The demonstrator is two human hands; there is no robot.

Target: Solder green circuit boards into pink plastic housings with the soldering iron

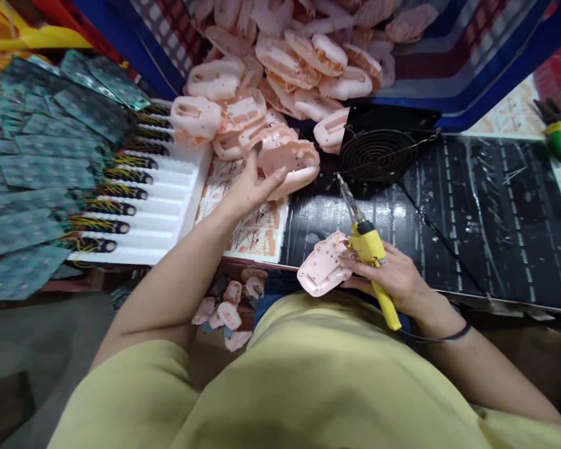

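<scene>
My left hand [251, 189] has its thumb and fingers on the edge of a hollow pink plastic shell [303, 163], at the front of a pile of similar parts. Its other fingers are partly hidden by the shell. My right hand [402, 279] is closed round a yellow soldering iron [368, 242], tip pointing up and away from me. The same hand also holds a flat pink shell half [326, 269], inner side with small posts facing up, close to my body at the table's front edge.
Pink shells [290, 59] spill from a blue crate [477, 109]. A black fan with a wire guard [378, 154] stands on the black table surface [495, 218]. At left, green circuit boards [51, 156] with wired black parts lie on white foam [168, 215]. Pliers [558, 134] lie far right.
</scene>
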